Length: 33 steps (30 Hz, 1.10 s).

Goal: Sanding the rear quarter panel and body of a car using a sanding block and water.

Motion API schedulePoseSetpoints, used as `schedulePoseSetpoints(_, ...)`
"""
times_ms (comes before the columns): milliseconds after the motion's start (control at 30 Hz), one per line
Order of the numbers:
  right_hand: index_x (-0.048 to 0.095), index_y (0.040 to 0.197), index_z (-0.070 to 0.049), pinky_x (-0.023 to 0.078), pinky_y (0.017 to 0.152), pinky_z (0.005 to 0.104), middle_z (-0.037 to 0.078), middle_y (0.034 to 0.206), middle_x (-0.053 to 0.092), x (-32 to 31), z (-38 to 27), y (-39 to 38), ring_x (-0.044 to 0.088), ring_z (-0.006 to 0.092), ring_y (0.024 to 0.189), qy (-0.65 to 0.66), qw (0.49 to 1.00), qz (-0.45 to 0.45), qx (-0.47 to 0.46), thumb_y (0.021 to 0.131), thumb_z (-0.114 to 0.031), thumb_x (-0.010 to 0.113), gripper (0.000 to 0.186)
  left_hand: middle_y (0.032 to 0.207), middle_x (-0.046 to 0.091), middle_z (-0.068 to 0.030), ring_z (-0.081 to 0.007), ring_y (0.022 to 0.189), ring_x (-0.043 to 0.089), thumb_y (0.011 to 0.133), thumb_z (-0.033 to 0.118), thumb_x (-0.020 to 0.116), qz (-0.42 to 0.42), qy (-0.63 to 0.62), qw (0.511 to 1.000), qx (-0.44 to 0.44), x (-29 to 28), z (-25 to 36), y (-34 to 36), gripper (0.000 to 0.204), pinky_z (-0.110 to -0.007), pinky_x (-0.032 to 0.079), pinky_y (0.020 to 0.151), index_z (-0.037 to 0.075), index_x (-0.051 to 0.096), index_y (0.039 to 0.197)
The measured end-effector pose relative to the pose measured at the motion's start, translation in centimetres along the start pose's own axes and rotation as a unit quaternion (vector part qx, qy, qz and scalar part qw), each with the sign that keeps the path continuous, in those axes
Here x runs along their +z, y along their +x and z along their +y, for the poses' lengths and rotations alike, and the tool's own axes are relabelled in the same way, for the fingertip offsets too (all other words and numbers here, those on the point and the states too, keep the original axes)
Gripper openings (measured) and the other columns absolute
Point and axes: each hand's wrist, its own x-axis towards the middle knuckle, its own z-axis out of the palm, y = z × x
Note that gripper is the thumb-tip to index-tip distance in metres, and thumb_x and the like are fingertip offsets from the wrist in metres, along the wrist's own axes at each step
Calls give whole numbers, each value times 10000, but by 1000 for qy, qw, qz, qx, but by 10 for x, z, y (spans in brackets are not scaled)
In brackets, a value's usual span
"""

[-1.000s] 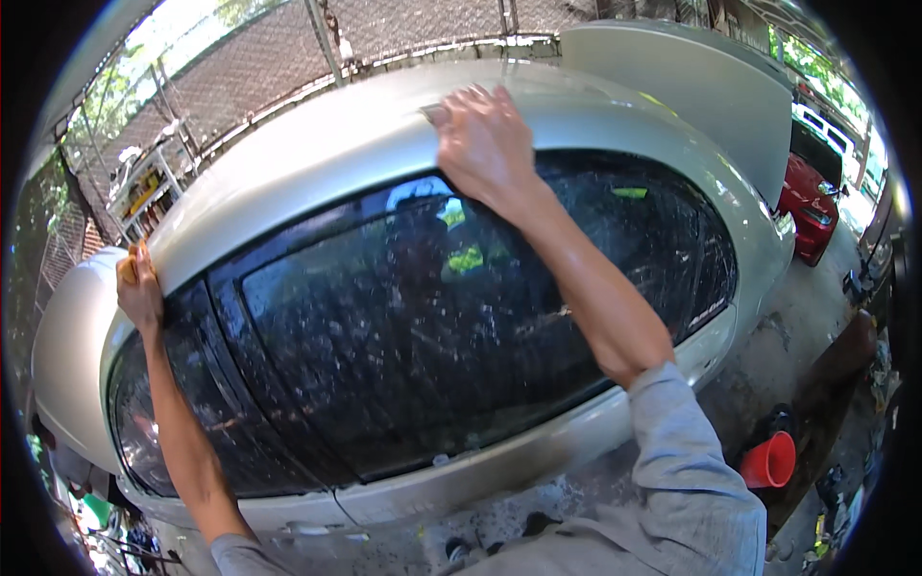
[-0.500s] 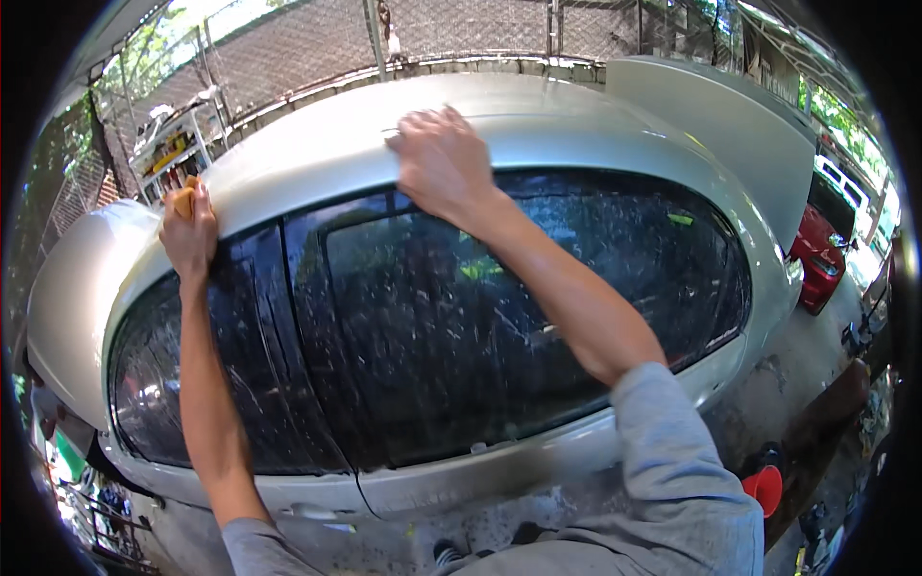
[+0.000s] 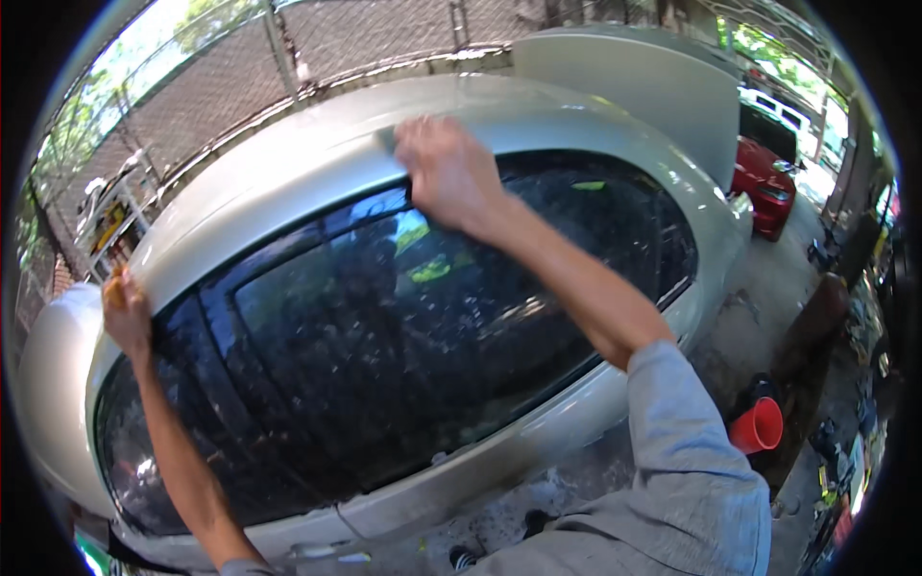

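A silver car with the sheen of a wet, streaked surface fills the middle; its roof edge (image 3: 317, 158) curves above the dark side windows (image 3: 336, 346). My left hand (image 3: 127, 312) is at the left end of the roof edge, closed around an orange-yellow sponge (image 3: 117, 286). Higher and further right, my right hand (image 3: 449, 173) presses on the roof edge above the window, its fingers curled and blurred by motion. A thin grey flat piece (image 3: 387, 140) sticks out at its fingertips; most of it is hidden under the hand.
A red bucket (image 3: 757, 424) stands on the concrete floor at the lower right. Behind the car runs a chain-link fence (image 3: 384, 38); a rack (image 3: 120, 216) with bottles is at the left. A large pale panel (image 3: 624, 91) and a red car (image 3: 765, 187) are at the far right.
The view has swung to the right, so the car and bucket sit further left or higher. My left hand keeps the sponge at the roof edge; my right hand stays on the roof, still moving.
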Motion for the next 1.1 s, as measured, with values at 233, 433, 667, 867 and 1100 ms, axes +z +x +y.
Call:
schedulePoseSetpoints(233,689,982,-60,503,906,451,141,1125,679,-24,76,-27,628,341,1058,-48,999,11,-4,935,-198,508,232,746,600,-98,-258,698,590,1003,461,473,8,23,999,49,15,-21,6,414,-390,467,673,80,621,936)
schedulePoseSetpoints(433,707,1016,-29,515,883,445,211,1068,679,-56,132,-38,642,374,1029,8,997,6,74,948,-217,491,295,1119,676,-120,-221,935,637,1013,392,499,-36,3,995,91,9,-104,30,410,-332,478,850,41,650,1162)
schedulePoseSetpoints(667,664,831,13,528,735,501,236,878,693,-107,212,-48,671,401,817,-62,932,-91,346,895,-224,533,279,1243,660,-90,-213,1079,627,1023,407,476,-74,4,997,1,30,-68,29,464,-312,446,941,50,632,1274)
schedulePoseSetpoints(867,617,1202,-1,356,1104,493,211,1244,621,-7,14,-56,566,355,1204,87,991,99,1,783,-106,597,432,1288,639,-112,-214,1165,591,1040,374,451,-83,2,995,51,14,-117,43,443,-306,410,994,59,615,1307)
schedulePoseSetpoints(1100,621,1211,-8,396,1056,493,206,1303,593,-81,128,-111,539,365,1241,-126,978,60,156,890,-162,582,358,1359,593,-117,-197,1201,557,1050,352,430,-77,13,989,128,35,-170,49,460,-294,408,998,54,557,1376)
